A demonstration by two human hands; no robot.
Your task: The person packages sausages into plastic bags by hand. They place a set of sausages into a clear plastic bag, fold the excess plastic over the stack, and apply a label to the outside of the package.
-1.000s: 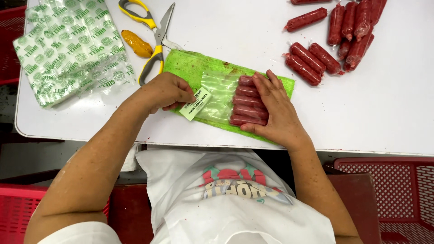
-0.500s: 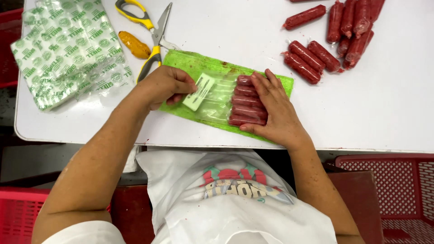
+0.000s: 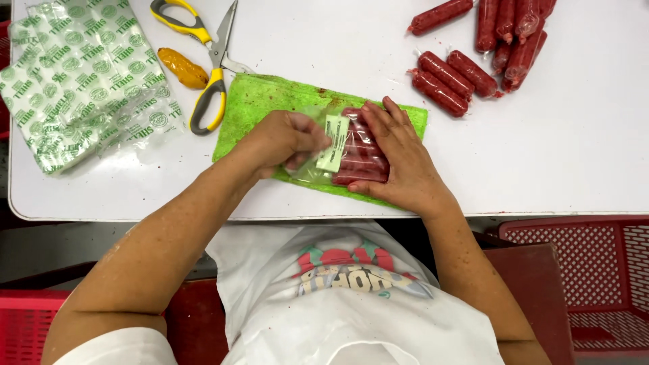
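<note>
Yellow-handled scissors (image 3: 206, 64), stacked green-printed bags (image 3: 81, 81) and loose red sausages (image 3: 483, 47) lie about.

bright even overhead light, soft shadows, sharp focus

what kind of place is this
Probably a small food-packing workstation: loose red sausages lie on a white table, a stack of printed bags waits, and both hands press a filled clear bag.

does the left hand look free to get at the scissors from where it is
Probably yes. The scissors lie open on the white table just beyond the left hand, nothing between them, though that hand now pinches the clear bag and its label.
</note>
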